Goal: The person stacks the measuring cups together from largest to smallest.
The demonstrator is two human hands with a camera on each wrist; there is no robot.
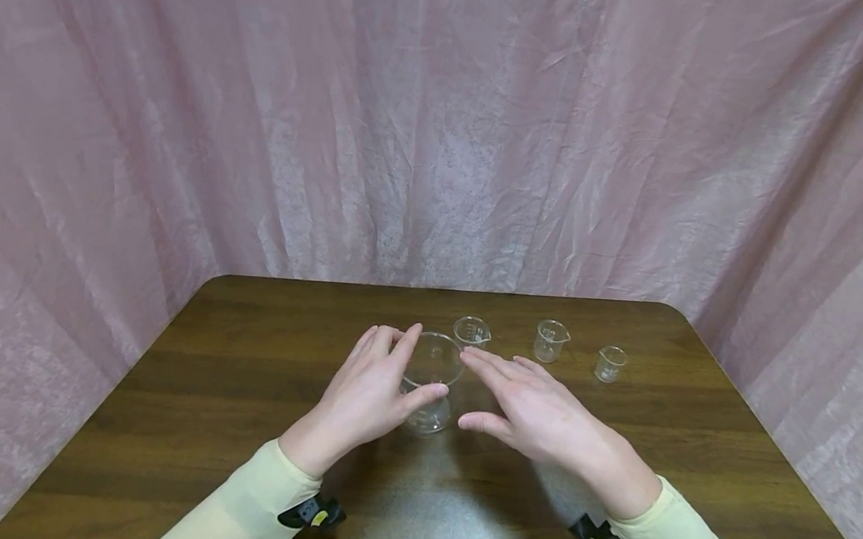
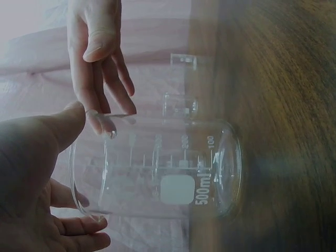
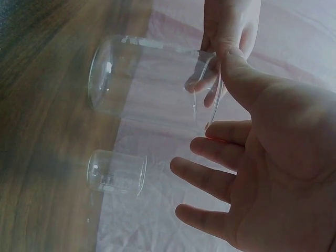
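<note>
A large clear glass beaker point(image 2: 173, 152) marked 500ml stands on the table with both hands about its rim. My left hand point(image 1: 365, 391) reaches round the rim from the left, thumb in front and loosely spread fingers behind. In the left wrist view, that thumb and the fingertips lie right at the rim. From the right comes my right hand point(image 1: 539, 404), its fingers extended and apart, fingertips close to the rim. In the right wrist view, its thumb and index finger overlap the rim edge, while the other fingers spread past it.
Three smaller glass beakers stand in a row: a medium one point(image 1: 472, 330) just behind the large beaker, a smaller one point(image 1: 549, 342) to its right, and the smallest point(image 1: 609, 364) farther right. The wooden table point(image 1: 206, 377) ends at a pink curtain point(image 1: 392, 139).
</note>
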